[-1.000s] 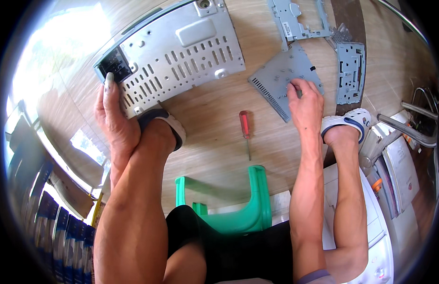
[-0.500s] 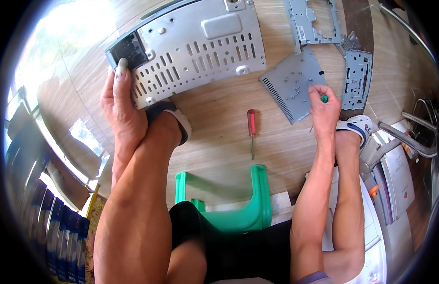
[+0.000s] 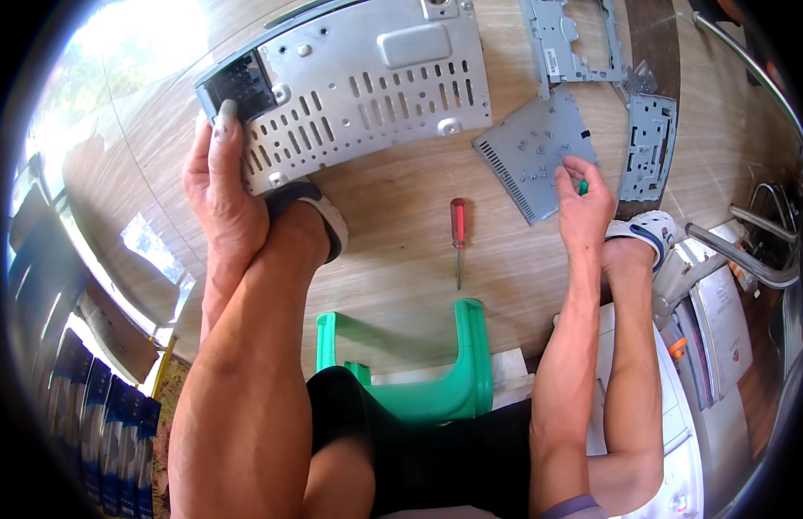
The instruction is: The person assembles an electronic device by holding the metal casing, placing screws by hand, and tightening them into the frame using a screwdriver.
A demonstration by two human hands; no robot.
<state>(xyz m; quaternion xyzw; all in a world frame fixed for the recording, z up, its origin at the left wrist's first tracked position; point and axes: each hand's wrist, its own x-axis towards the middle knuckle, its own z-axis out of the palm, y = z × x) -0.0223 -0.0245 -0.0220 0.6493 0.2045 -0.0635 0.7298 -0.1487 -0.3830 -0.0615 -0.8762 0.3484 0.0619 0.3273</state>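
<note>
- Screws (image 3: 542, 149), small and silvery, lie scattered at 2 o'clock on a flat grey metal plate (image 3: 508, 157) with slots along one edge.
- At 10 o'clock we have our left hand (image 3: 224, 195) gripping the 8 o'clock corner of a silver, slotted metal casing (image 3: 354, 95): thumb in front, beside the black recess, other fingers wrapped behind.
- The casing spans 11 to 12 o'clock, its perforated face turned toward us.
- At 2 o'clock we see our right hand (image 3: 585, 214) at the plate's 4 o'clock edge, thumb and forefinger narrowed almost together; we cannot tell whether a screw sits between them.
- Its curled fingers hold a small green object (image 3: 582, 187), mostly hidden.
- Near the centre, toward 1 o'clock, we find a red-handled screwdriver (image 3: 458, 227) on the pale, streaked floor (image 3: 393, 233), handle to 12, tip to 6.
- Beyond the plate we see an open grey metal frame (image 3: 549, 39) at 1 o'clock and a narrow, perforated grey panel (image 3: 650, 147) at 2.
- At 6 o'clock we have a bright green plastic stool (image 3: 436, 396).
</note>
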